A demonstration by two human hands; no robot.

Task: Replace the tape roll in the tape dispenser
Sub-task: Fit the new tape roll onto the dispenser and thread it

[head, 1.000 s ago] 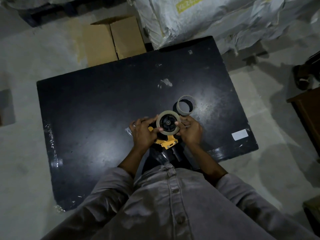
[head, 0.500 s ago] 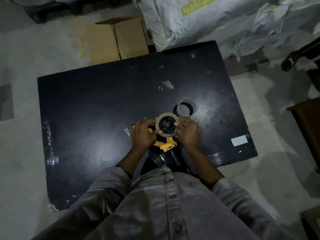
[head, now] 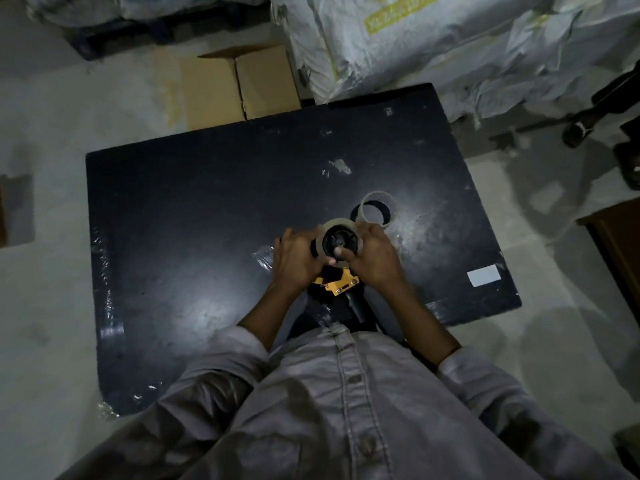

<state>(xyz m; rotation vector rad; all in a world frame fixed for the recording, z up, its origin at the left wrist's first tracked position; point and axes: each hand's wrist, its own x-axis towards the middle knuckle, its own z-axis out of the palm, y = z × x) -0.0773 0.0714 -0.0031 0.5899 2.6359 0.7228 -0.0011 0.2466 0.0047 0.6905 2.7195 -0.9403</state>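
A yellow and black tape dispenser (head: 337,285) lies near the front edge of the black table (head: 194,237), handle toward me. A pale tape roll (head: 335,226) sits around the dispenser's black hub. My left hand (head: 297,262) grips the roll's left side. My right hand (head: 372,255) holds its right side, thumb pressed on the roll's lower rim. Just behind, an empty cardboard tape core (head: 376,208) lies on the table, apart from my hands. The dispenser's middle is hidden under my fingers.
A crumpled scrap of clear film (head: 263,258) lies left of my left hand. A white label (head: 483,275) sticks to the table's right corner. Beyond the table are a cardboard box (head: 239,88) and large white sacks (head: 415,46). A wooden piece (head: 620,244) stands at right.
Both hands stay on the roll and dispenser; my thumbs have shifted down to the roll's lower rim. The camera view has tilted slightly. The empty core has not moved.
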